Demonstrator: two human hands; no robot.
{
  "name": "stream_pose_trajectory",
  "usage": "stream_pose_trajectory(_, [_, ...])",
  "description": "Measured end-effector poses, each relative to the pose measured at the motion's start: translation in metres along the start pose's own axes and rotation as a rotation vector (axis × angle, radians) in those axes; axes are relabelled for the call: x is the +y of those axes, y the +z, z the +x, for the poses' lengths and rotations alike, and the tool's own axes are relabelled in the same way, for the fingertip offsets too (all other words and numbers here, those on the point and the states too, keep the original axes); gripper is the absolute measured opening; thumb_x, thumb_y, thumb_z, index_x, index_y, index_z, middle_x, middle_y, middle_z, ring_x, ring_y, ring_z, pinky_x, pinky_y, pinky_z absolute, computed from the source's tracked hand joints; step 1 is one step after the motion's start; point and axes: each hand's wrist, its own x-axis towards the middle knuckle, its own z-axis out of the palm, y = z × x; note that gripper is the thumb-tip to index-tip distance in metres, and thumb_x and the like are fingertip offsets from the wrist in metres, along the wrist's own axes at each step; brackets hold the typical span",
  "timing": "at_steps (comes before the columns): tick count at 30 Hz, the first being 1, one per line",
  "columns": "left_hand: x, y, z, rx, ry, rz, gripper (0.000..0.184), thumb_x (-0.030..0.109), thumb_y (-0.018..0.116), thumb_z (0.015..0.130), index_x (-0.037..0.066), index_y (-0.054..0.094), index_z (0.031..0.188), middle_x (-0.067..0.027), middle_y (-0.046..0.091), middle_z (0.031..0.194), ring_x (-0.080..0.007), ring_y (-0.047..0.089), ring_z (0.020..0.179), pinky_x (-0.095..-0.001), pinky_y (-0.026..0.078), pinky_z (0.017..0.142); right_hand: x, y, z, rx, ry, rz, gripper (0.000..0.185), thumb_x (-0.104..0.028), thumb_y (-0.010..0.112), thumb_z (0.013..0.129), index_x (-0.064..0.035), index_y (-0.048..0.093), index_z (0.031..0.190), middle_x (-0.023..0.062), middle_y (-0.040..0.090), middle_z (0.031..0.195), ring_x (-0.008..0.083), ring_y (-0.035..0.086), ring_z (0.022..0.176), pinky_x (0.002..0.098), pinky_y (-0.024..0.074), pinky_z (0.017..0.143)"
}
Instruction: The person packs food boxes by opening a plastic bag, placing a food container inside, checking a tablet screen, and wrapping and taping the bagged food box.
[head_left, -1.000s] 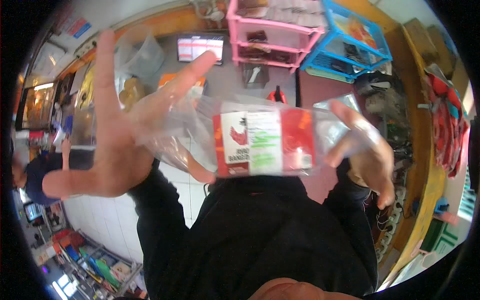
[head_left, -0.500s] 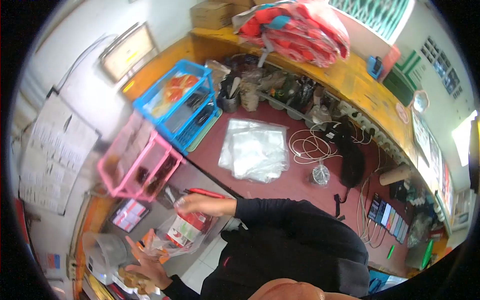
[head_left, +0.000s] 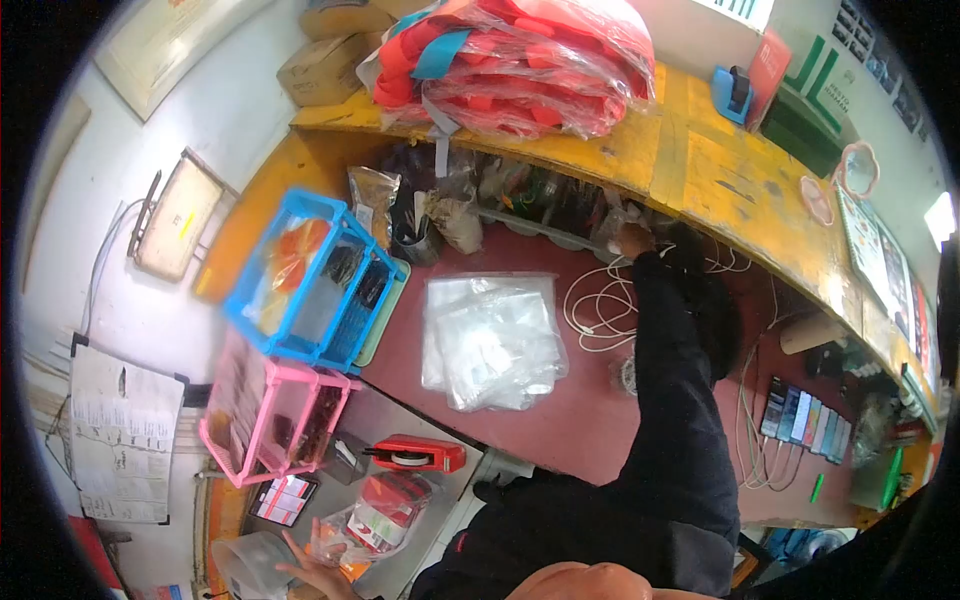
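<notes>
At the lower left, my left hand (head_left: 318, 568) has its fingers spread against the near side of a clear plastic bag (head_left: 335, 538). Inside that bag is a red packet (head_left: 390, 500) with a white label, and something orange shows by my fingers. My right arm stretches far forward over the table. Its hand (head_left: 632, 238) is among clear plastic items (head_left: 610, 225) in the shade under the yellow shelf; its fingers are too dark to make out. A red tape dispenser (head_left: 418, 454) lies just beyond the bag.
A stack of clear plastic sleeves (head_left: 490, 340) lies on the red tabletop (head_left: 580, 430). Blue drawers (head_left: 310, 280) and a pink rack (head_left: 275, 415) stand left. A white cable (head_left: 600, 310) coils beside my right arm. Several phones (head_left: 805, 415) lie right. Red wrapped goods (head_left: 520, 70) top the shelf.
My right hand has left the bag with the red packet and swung forward and right to beneath the shelf. My left hand stays by the bag. The view has shifted.
</notes>
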Motion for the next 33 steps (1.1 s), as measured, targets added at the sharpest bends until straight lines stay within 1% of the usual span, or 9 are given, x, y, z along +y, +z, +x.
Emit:
stream_pose_trajectory(2, [-0.020,-0.032,0.037,-0.107,0.021,0.006,0.095,0.084,0.020,0.079,0.020,0.019,0.149,-0.0265,0.049,0.132,-0.0183,0.058,0.066,-0.0219,0.048,0.053,0.034,0.036,0.027,0.131,-0.171,-0.229,0.024,-0.024,0.066,0.073,-0.0012,0.067,0.082,0.0209,0.065,0.083,0.0380,0.064,0.077,0.0499,0.0509,0.074])
stream_pose_trajectory(5, [-0.033,-0.060,0.059,-0.203,0.027,0.034,0.097,0.086,0.021,0.077,0.021,0.020,0.149,-0.0275,0.048,0.132,-0.0220,0.061,0.072,-0.0236,0.049,0.056,0.075,0.068,0.043,0.256,-0.122,-0.105,0.019,-0.024,0.068,0.068,-0.0058,0.068,0.073,0.0176,0.064,0.080,0.0374,0.062,0.081,0.0509,0.0480,0.069])
stream_pose_trajectory(6, [-0.036,-0.071,0.064,-0.226,0.029,0.042,0.098,0.087,0.022,0.076,0.021,0.020,0.149,-0.0278,0.047,0.132,-0.0232,0.062,0.073,-0.0242,0.050,0.057,0.041,0.015,0.015,0.273,-0.063,-0.007,0.016,-0.025,0.070,0.066,-0.0103,0.069,0.073,0.0146,0.065,0.078,0.0365,0.063,0.078,0.0475,0.0493,0.067])
stream_pose_trajectory(10, [-0.031,-0.073,0.062,-0.244,0.018,0.066,0.097,0.086,0.021,0.077,0.020,0.020,0.149,-0.0275,0.048,0.132,-0.0249,0.062,0.087,-0.0261,0.051,0.061,0.061,0.016,0.030,0.089,0.104,0.212,0.024,-0.030,0.078,0.063,-0.0125,0.069,0.075,0.0107,0.067,0.071,0.0320,0.065,0.070,0.0417,0.0510,0.068])
stream_pose_trajectory(12, [-0.023,-0.052,0.043,-0.105,0.015,-0.006,0.092,0.081,0.017,0.082,0.017,0.020,0.149,-0.0285,0.050,0.129,-0.0252,0.066,0.076,-0.0263,0.056,0.053,0.050,-0.001,0.020,0.194,0.025,0.317,0.024,-0.029,0.079,0.063,-0.0123,0.069,0.077,0.0091,0.067,0.072,0.0283,0.065,0.072,0.0405,0.0508,0.069])
stream_pose_trajectory(19, [-0.036,-0.067,0.046,-0.144,0.067,-0.023,0.091,0.080,0.017,0.083,0.016,0.022,0.148,-0.0278,0.052,0.127,-0.0234,0.066,0.079,-0.0248,0.055,0.054,0.062,-0.010,0.035,0.442,-0.018,0.473,0.025,-0.026,0.077,0.067,-0.0115,0.067,0.084,0.0078,0.067,0.076,0.0236,0.065,0.072,0.0377,0.0501,0.069])
stream_pose_trajectory(25, [-0.039,-0.058,0.047,-0.090,0.071,0.018,0.090,0.079,0.020,0.084,0.016,0.022,0.148,-0.0271,0.052,0.127,-0.0240,0.067,0.077,-0.0247,0.056,0.053,0.070,0.001,0.048,0.392,0.122,0.328,0.025,-0.025,0.074,0.070,-0.0107,0.066,0.088,0.0083,0.067,0.079,0.0223,0.064,0.070,0.0357,0.0495,0.066])
stream_pose_trajectory(28, [-0.048,-0.066,0.052,-0.182,0.106,0.078,0.089,0.078,0.023,0.084,0.017,0.022,0.148,-0.0257,0.053,0.126,-0.0252,0.067,0.076,-0.0254,0.056,0.052,0.070,0.013,0.053,0.335,0.168,0.261,0.025,-0.024,0.073,0.072,-0.0103,0.065,0.091,0.0085,0.067,0.080,0.0217,0.063,0.069,0.0348,0.0492,0.065])
stream_pose_trajectory(33, [-0.047,-0.069,0.062,-0.150,0.078,0.111,0.088,0.077,0.023,0.085,0.016,0.022,0.147,-0.0228,0.055,0.126,-0.0257,0.066,0.087,-0.0263,0.056,0.052,0.078,0.037,0.062,0.278,0.228,0.243,0.025,-0.023,0.070,0.074,-0.0097,0.063,0.095,0.0089,0.066,0.083,0.0207,0.062,0.068,0.0331,0.0487,0.062])
